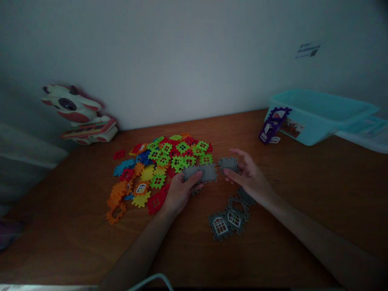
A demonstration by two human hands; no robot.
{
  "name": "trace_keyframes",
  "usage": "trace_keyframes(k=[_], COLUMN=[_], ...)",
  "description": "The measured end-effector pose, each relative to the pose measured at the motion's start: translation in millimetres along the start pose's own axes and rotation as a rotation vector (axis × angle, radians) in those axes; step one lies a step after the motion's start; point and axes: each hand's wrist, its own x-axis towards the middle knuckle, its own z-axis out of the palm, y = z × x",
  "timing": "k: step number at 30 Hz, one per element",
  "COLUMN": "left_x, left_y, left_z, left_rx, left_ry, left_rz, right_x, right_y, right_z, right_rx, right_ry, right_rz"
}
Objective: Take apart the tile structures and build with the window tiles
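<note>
My left hand (181, 190) grips a pair of joined grey building panels (208, 173), its thumb pressed on their upper face. A single grey building panel (228, 164) is pinched between thumb and fingers of my right hand (247, 173). A narrow gap separates that panel from the joined pair. Below my right hand lie several grey panels (220, 226), some with white arched windows; one is partly covered by the hand. Left of my left hand spreads a heap of colourful panels (163, 161) in green, red, orange, yellow and blue.
A toy cow with a keyboard (87, 117) stands at the back left by the wall. At the back right is a turquoise bin (321, 117), with a purple panel piece (273, 125) leaning at its corner. A pale cable (156, 277) curves at the bottom edge.
</note>
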Motion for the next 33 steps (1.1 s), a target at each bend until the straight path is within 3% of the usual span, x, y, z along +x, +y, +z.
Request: trace_keyframes(k=[6,12,21,33], left_x=[2.1,0.4,2.7,-1.7], left_y=[-3.3,-4.0,-2.8,-3.4], left_z=[-2.7,-2.7,-7.1,-3.6], left_rx=[0.109,0.167,0.215,0.316], left_ry=[-0.005,-0.013,-0.003,-0.062], left_rz=[0.013,0.035,0.058,0.058], right_x=[-4.2,-5.1,-6.5,-5.3], right_y=[0.0,-1.3,-0.7,0.6], right_z=[5.2,4.6,6.9,3.8], right_rx=[0.002,-0.045,-0.108,-0.162], right_ry=[-0.098,-0.115,-0.019,-0.025], right_rz=[0.080,0.032,0.008,0.100])
